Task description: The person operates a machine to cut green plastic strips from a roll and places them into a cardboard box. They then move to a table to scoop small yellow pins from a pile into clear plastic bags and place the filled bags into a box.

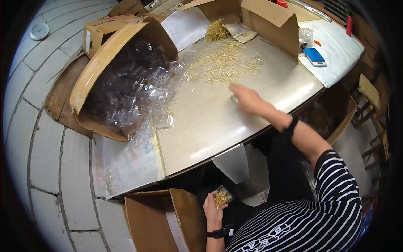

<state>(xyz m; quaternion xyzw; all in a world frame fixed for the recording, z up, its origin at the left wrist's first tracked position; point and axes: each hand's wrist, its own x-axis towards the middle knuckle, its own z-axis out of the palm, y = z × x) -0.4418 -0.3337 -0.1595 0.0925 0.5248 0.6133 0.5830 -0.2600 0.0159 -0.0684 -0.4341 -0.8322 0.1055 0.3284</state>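
Note:
Low in front of my body, my left hand (pixel 214 210) is closed around a small clear plastic box (pixel 226 192). Thin gold-coloured metal pieces (pixel 221 198), like pins or small nails, fill it. My right hand (pixel 248 100) is over the tabletop (pixel 210 130), just on the near side of loose gold-coloured pieces (pixel 222 63) strewn there. Motion smears its fingers, so I cannot tell whether they hold anything. Behind the strewn pieces rises a denser heap of the same pieces (pixel 216 30).
At the left, a tipped cardboard box (pixel 90 77) spills clear plastic boxes (pixel 126 96) onto the table. A blue-topped scale (pixel 315 56) stands at the right on a white cover. An open carton (pixel 147 222) is below the table edge. Cardboard walls (pixel 268 25) edge the back.

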